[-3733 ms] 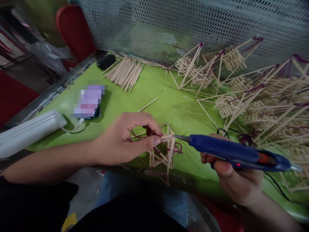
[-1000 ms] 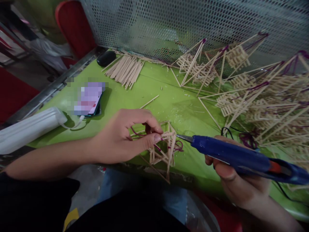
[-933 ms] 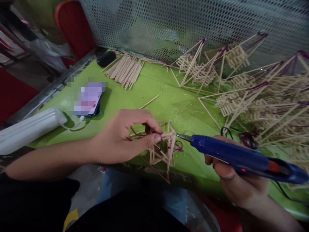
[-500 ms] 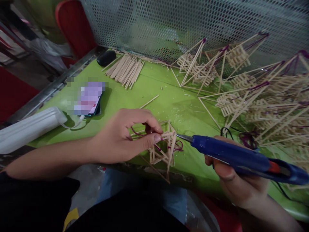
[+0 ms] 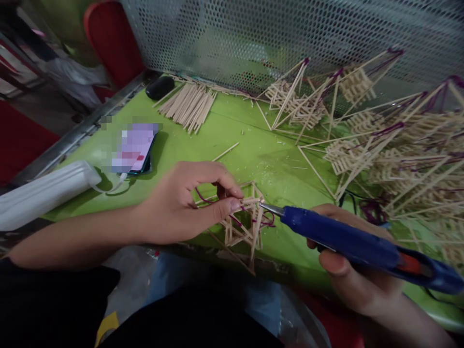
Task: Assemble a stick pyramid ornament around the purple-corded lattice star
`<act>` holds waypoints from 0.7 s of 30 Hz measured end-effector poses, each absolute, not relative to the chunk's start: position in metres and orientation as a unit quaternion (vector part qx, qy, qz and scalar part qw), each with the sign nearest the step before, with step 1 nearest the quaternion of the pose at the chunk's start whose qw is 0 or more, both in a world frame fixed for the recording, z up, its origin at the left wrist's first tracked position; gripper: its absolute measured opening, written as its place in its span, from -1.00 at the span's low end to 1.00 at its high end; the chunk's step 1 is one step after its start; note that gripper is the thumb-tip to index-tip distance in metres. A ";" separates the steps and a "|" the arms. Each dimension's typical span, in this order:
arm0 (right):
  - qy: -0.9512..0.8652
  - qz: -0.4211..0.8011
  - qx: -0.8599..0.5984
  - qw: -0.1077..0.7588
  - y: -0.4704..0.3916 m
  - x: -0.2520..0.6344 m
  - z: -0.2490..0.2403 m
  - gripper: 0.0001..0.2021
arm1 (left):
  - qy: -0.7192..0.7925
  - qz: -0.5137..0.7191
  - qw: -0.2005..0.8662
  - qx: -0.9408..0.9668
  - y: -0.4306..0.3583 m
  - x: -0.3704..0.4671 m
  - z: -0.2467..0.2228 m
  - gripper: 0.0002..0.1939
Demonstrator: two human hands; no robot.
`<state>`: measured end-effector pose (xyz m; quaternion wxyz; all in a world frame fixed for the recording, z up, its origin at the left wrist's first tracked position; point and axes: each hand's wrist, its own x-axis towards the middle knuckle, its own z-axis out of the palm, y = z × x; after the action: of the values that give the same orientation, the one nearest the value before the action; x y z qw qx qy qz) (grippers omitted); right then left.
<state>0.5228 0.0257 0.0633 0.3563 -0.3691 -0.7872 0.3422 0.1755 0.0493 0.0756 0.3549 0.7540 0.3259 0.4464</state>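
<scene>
Now, from the head camera: pinching a small stick frame (image 5: 243,220) between thumb and fingers of the left hand (image 5: 181,203), near the front edge of the green table (image 5: 246,150). Gripping a blue glue gun (image 5: 358,244) in the right hand (image 5: 357,275), fingers wrapped under the barrel. Lying with its long axis from 4 o'clock up toward 10 o'clock, metal tip touching, or just short of, the frame's top joint, at about 9 o'clock from the right hand. Sitting nearer the left hand, which is clamping it directly.
</scene>
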 end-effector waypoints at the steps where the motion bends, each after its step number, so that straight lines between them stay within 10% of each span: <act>1: -0.791 0.339 -0.364 0.356 0.025 0.523 0.064 -0.69 | 0.330 0.445 0.355 0.753 0.049 0.175 0.076 -0.88; 21: -0.781 0.325 -0.384 0.369 0.025 0.528 0.066 -0.78 | 0.349 0.430 0.358 0.752 0.046 0.173 0.079 -0.86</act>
<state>0.5281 0.0247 0.0663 0.3691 -0.3845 -0.7812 0.3252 0.1733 0.0463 0.0793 0.3579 0.7519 0.3492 0.4296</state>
